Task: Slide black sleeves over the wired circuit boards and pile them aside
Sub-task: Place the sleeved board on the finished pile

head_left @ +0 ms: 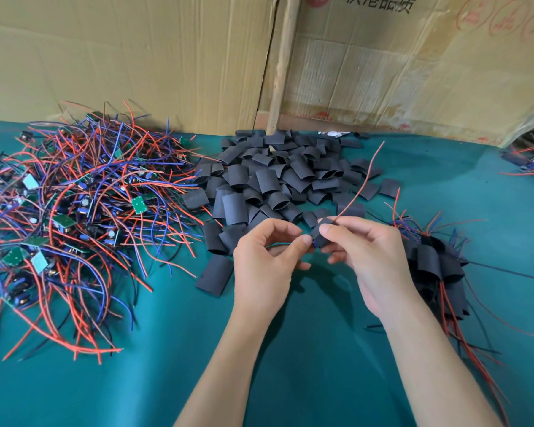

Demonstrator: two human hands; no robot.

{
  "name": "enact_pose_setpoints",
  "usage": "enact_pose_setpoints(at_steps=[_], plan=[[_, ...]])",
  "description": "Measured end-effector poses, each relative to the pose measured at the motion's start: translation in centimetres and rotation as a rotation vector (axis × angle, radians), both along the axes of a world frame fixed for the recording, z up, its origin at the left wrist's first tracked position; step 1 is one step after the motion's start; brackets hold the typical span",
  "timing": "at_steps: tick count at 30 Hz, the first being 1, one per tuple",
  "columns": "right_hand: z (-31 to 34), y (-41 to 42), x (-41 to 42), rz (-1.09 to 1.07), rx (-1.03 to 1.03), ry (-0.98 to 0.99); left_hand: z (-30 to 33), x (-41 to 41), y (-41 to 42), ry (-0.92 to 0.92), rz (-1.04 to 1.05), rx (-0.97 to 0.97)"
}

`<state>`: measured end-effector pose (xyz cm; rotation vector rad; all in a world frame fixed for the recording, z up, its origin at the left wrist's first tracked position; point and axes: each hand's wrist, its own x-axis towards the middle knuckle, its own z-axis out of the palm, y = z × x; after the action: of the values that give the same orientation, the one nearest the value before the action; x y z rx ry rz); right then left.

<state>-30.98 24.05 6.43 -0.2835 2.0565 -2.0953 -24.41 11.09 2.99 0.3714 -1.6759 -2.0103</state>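
Observation:
My right hand (366, 257) pinches a black sleeve (321, 234) above the green cloth; a red wire (364, 180) rises from it up and to the right. My left hand (265, 266) has its fingers curled, and its thumb and fingertips meet the sleeve's left end; the board inside is hidden. A heap of loose black sleeves (275, 180) lies just beyond my hands. A tangle of green circuit boards with red, blue and black wires (74, 211) fills the left. Sleeved boards (435, 266) are piled at the right, wires trailing toward me.
Cardboard boxes (167, 57) form a wall along the back of the green cloth (290, 365). More wires (530, 158) poke in at the far right edge. One flat sleeve (215, 274) lies alone left of my left hand.

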Motion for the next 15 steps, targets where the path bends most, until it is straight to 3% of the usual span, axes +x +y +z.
enact_pose_setpoints(at_steps=[6, 15], plan=[[0.3, -0.3, 0.2, 0.02, -0.084, -0.116, 0.2, 0.1, 0.0, 0.017, -0.069, -0.013], [0.5, -1.0, 1.1, 0.137, -0.031, -0.136, -0.2, -0.2, -0.3, -0.037, -0.031, -0.133]])
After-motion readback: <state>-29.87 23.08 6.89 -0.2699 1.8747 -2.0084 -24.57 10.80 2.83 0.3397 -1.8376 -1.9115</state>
